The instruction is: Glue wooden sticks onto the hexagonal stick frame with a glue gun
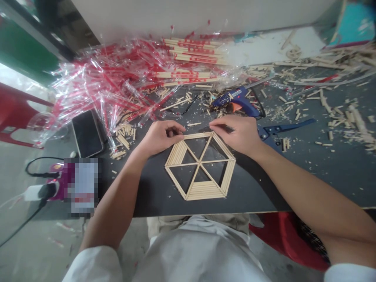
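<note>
1. The left hand [161, 138] curls narrowly, its fingertips touching the far edge of a hexagonal frame of pale wooden sticks [199, 161], which lies near the dark tabletop's [258, 188] near edge.
2. The right hand [237, 135] pinches narrowly above the frame's far-right corner (anything held is hidden).
3. A blue hot-glue gun [236, 101] lies farther away.

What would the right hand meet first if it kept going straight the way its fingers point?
Probably the loose wooden stick on the tabletop, just past the fingertips of the right hand, then the left hand. Depth is unclear; the line runs just above the stick hexagon's top edge.
</note>
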`<state>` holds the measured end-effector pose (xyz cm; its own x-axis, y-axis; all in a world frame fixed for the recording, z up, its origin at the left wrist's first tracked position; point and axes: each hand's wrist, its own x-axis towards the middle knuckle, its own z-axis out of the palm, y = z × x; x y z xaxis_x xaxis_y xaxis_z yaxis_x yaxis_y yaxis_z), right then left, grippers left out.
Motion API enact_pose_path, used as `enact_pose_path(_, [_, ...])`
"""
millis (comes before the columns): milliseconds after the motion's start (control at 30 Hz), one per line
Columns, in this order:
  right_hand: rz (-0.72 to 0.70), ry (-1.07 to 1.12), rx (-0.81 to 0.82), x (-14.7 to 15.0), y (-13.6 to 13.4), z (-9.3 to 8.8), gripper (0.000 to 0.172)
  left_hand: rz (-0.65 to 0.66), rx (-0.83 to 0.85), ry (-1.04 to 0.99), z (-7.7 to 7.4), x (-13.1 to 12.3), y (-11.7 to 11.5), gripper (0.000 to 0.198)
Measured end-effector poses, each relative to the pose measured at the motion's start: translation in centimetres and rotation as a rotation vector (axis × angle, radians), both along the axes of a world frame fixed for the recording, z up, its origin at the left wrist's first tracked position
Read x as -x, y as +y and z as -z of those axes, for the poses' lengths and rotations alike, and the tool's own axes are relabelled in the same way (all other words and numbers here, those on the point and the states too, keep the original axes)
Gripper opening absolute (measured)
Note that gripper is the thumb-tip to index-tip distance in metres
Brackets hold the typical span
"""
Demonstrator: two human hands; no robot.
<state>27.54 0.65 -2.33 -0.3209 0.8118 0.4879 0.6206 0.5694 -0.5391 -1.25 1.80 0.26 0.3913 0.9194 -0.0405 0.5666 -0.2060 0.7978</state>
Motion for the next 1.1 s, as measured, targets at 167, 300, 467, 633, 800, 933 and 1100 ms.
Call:
enact_pose_path(167, [0.011, -0.029, -0.036, -0.1, 0.2, 0.5, 0.015, -0.009, 0.036, 0.016, -0.2, -0.3, -0.1, 0.027])
enact_pose_path(300, [-0.004, -0.035, -0.047, -0.2, 0.3, 0.7, 0.015, -0.017, 0.042, 0.009, -0.4, -0.5, -0.3, 0.025])
enact_pose_path(467, [0.006, -0.031, -0.056, -0.1, 0.3, 0.8, 0.013, -0.002, 0.038, 0.019, -0.5, -0.4, -0.4, 0.023])
enact_pose_path(633, [0.006, 0.0, -0.048, 0.0, 0.2, 0.6, 0.015, 0.05, 0.036, 0.031, -0.4, 0.2, -0.1, 0.026])
enact_pose_path(800, [-0.002, 0.01, -0.065, 0.1, 0.2, 0.4, 0.015, 0.052, -0.015, 0.055, -0.4, 0.6, 0.2, 0.031])
enact_pose_path(933, [-0.023, 0.006, -0.034, 0.1, 0.3, 0.6, 0.016, 0.048, -0.042, 0.079, -0.6, 0.4, 0.2, 0.031])
enact_pose_path(1100, [-0.055, 0.042, 0.104, 0.2, 0.4, 0.5, 0.011, 0.023, -0.055, 0.115, -0.8, 0.1, 0.1, 0.031])
